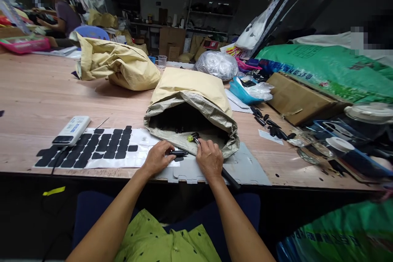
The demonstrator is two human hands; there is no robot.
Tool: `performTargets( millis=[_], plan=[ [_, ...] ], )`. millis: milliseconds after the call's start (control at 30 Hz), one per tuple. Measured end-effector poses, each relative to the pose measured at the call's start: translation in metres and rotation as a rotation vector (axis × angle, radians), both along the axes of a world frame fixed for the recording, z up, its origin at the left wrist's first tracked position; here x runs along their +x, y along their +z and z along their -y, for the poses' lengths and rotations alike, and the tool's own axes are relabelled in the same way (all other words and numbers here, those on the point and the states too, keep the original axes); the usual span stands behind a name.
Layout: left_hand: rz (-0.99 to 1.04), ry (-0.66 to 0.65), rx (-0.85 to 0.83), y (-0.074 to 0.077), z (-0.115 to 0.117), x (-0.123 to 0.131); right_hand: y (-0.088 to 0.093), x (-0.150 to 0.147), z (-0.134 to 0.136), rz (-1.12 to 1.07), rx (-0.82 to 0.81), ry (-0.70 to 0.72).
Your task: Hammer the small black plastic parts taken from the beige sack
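Observation:
My left hand [158,156] is closed, its thumb and fingers pinching a small, slim black piece [179,153] just above the grey board. Beside it, my right hand [210,157] is wrapped round a black-handled tool [231,178]. The handle sticks out below the palm and a bit of metal shows by the fingertips; its exact kind is hidden. A yellow-green bit [190,137] lies by that metal, at the mouth of a pale yellow woven sack [193,86]. The sack gapes towards me, its dark inside mostly unreadable. Under my hands lies a grey board [245,168].
To the left, a white sheet with black rounded-square pads [115,143] lies under a white power strip [72,131]. Another folded sack [123,61] sits behind. Loose black pieces [276,131], a cardboard box [303,96] and jars stand right. A person [66,16] sits far left.

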State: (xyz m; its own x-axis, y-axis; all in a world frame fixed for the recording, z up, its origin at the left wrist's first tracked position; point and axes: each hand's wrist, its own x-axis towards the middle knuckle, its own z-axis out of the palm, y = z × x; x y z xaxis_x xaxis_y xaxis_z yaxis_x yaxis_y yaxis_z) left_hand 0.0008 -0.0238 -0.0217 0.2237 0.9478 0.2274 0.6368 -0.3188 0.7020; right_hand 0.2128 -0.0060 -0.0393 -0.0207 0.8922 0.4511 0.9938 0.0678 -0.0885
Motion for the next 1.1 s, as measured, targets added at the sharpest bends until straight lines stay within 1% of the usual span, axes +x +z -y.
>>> performTargets(
  millis=[133, 333, 433, 533, 600, 667, 767, 833, 967, 1100],
  plan=[
    [-0.007, -0.044, 0.023, -0.003, -0.003, 0.000, -0.002, 0.001, 0.000, 0.001, 0.012, 0.001],
    [-0.011, -0.036, -0.028, -0.004, -0.005, -0.001, -0.007, 0.004, -0.003, 0.000, 0.050, 0.015],
    [-0.010, -0.036, -0.028, -0.005, -0.005, -0.001, -0.005, 0.005, -0.001, -0.025, 0.110, 0.039],
    [-0.010, -0.025, -0.024, -0.007, -0.005, -0.001, 0.000, 0.002, 0.009, -0.115, 0.198, 0.104],
    [-0.011, -0.030, -0.014, -0.008, -0.006, -0.001, 0.005, -0.002, 0.021, -0.230, 0.251, 0.152],
    [-0.009, -0.035, -0.003, -0.009, -0.006, -0.001, 0.009, -0.008, 0.034, -0.367, 0.266, 0.217],
    [-0.007, -0.030, 0.000, -0.010, -0.006, -0.001, 0.013, -0.016, 0.050, -0.525, 0.182, 0.312],
    [-0.010, -0.027, -0.004, -0.010, -0.006, -0.001, 0.014, -0.020, 0.059, -0.581, 0.109, 0.328],
    [-0.010, -0.031, -0.008, -0.009, -0.006, -0.001, 0.010, -0.025, 0.068, -0.628, 0.054, 0.335],
    [0.007, -0.026, -0.018, -0.007, -0.005, 0.000, 0.005, -0.027, 0.069, -0.628, 0.002, 0.355]
  ],
)
